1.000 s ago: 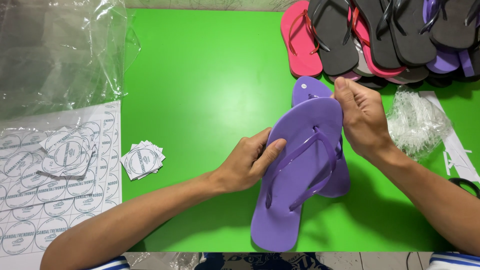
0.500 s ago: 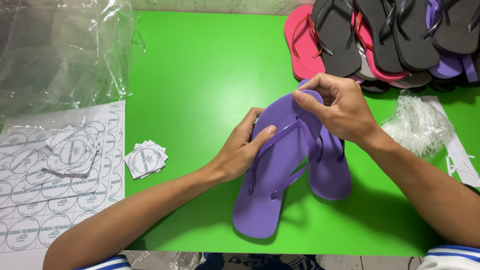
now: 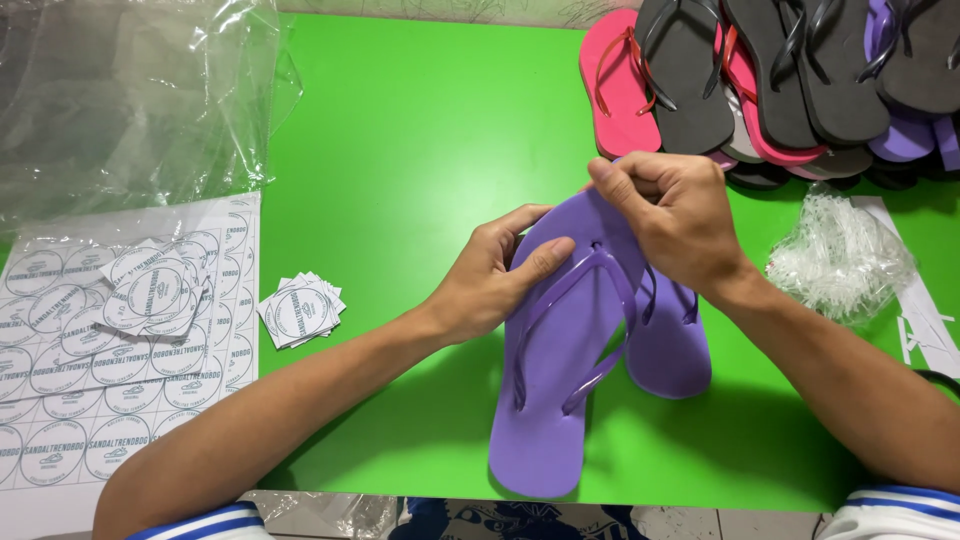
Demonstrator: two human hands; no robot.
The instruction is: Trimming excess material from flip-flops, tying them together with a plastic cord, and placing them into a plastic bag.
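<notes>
Two purple flip-flops lie together at the middle of the green table (image 3: 420, 150). The upper purple flip-flop (image 3: 550, 400) rests on edge over the second purple flip-flop (image 3: 670, 345). My left hand (image 3: 495, 275) grips the upper one at its toe end, thumb pressed on the sole beside the strap. My right hand (image 3: 670, 215) is closed over the toe ends of both, fingers pinched at the top; what is between the fingertips is hidden.
A pile of pink, black and purple flip-flops (image 3: 790, 70) fills the far right corner. A bunch of clear plastic fasteners (image 3: 835, 255) lies right. A small stack of cut labels (image 3: 300, 308), a label sheet (image 3: 110, 350) and clear plastic bags (image 3: 120, 100) lie left.
The upper flip-flop has swung from lying across the lower one to nearly alongside it. My right hand moved from its edge onto the toe ends and closed there.
</notes>
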